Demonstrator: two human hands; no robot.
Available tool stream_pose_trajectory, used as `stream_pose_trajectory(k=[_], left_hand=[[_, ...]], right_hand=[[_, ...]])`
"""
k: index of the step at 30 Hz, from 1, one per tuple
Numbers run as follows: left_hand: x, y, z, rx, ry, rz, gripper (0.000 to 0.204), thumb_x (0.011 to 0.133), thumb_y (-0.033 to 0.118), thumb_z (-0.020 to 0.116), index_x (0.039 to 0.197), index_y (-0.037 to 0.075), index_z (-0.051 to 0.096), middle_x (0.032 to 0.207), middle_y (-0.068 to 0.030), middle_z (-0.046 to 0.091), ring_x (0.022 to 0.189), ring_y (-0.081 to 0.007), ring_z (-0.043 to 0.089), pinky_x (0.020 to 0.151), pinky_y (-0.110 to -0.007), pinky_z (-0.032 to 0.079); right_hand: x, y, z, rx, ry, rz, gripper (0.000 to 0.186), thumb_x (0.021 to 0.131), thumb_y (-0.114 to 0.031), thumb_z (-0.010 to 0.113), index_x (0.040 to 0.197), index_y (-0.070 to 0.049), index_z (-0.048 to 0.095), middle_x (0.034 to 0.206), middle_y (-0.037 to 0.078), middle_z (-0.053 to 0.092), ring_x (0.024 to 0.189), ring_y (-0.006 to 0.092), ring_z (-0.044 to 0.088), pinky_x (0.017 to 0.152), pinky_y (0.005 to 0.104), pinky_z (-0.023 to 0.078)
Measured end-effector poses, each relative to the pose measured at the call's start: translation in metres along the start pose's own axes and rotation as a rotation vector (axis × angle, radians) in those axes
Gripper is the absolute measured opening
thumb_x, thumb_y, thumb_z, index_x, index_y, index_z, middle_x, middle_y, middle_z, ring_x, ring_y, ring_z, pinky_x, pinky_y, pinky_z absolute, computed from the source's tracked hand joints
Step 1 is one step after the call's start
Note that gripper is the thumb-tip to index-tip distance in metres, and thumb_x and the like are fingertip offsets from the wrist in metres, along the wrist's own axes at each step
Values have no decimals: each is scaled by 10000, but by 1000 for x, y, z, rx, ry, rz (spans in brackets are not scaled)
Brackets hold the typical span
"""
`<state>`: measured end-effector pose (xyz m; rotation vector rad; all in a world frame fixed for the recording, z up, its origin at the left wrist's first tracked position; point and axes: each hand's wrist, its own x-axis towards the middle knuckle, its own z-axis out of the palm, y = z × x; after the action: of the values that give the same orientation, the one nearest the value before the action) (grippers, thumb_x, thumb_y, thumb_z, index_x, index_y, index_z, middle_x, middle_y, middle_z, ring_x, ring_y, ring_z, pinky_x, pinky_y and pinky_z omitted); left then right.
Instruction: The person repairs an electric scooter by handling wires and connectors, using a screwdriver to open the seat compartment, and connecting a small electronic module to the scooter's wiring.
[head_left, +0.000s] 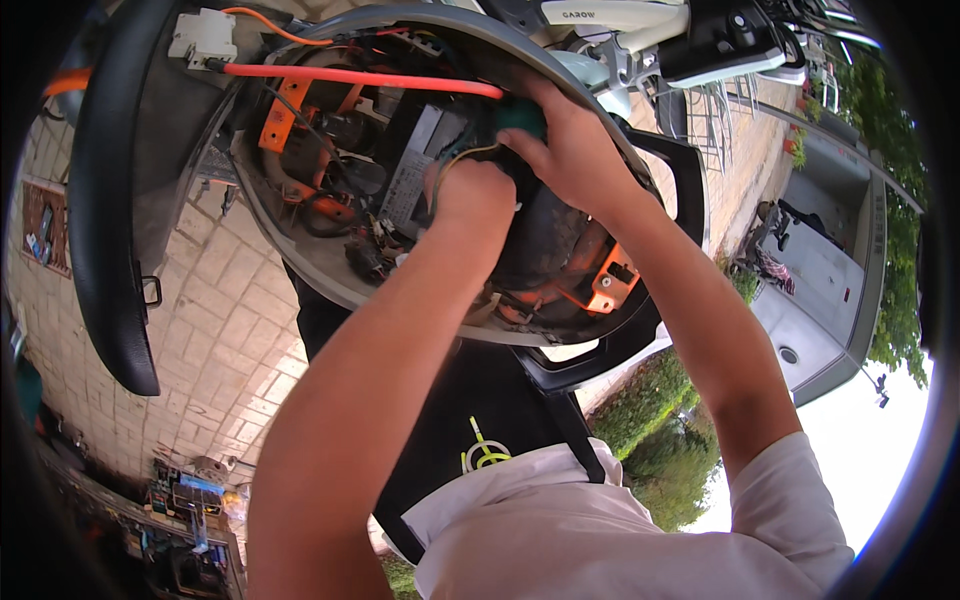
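A: What are the hands on?

B: A small dark-green plug-like part (520,117) deep in the open grey scooter shell (330,270), at its far right, where the thick red cable (360,77) ends. The right hand (575,150) has its fingers clamped over it from above. The left hand (470,195) is curled shut just beside it, fingers together around thin wires (470,155).

A: And around that?

B: A black box with a pale label (410,165) to the left, orange brackets (285,110), and the raised black padded seat (110,200) at the far left.

A: Any risk?

B: I'd say a hard tug could tear the thin wires, or a slip could scrape knuckles on the shell's edge.
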<state>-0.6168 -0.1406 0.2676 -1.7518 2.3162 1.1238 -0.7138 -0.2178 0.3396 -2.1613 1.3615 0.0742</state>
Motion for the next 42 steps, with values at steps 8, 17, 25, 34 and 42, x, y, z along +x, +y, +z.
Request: stream_pose_trajectory(k=[8,17,25,34,42], left_hand=[[-1,-13,-19,115,-236,109,223,899,185,536,970,124,738,957,-85,728,909,-261,703,758,-398,549],[-7,-6,-21,132,-296,56,302,881,384,645,913,95,725,926,-128,710,880,-303,696,759,-411,549],[-5,-10,-6,-162,-235,-207,247,846,301,661,894,67,724,930,-154,708,900,-317,692,774,-418,543],[-5,-12,-10,-309,-397,-226,370,747,270,706,1007,7,696,1019,-192,696,964,-348,666,850,-424,526],[-6,-17,-2,-633,-373,-365,309,743,211,723,958,-7,690,925,-242,681,951,-353,671,823,-438,532]], right_hand=[[0,16,16,-139,77,-106,482,889,-243,665,1302,-36,527,1232,255,556,1152,448,524,931,452,462],[-1,14,5,-67,41,-60,490,834,-255,729,1238,-20,582,1163,231,617,1072,402,585,914,439,476],[-7,14,-2,101,-21,-11,444,809,-178,706,1169,49,578,1018,273,652,974,412,633,875,431,504],[-10,11,2,36,54,16,471,801,-216,755,1168,18,574,1020,238,642,959,402,619,852,427,494],[-13,22,2,74,106,-128,434,784,-177,758,1108,42,570,1014,229,642,935,424,627,831,434,515]])
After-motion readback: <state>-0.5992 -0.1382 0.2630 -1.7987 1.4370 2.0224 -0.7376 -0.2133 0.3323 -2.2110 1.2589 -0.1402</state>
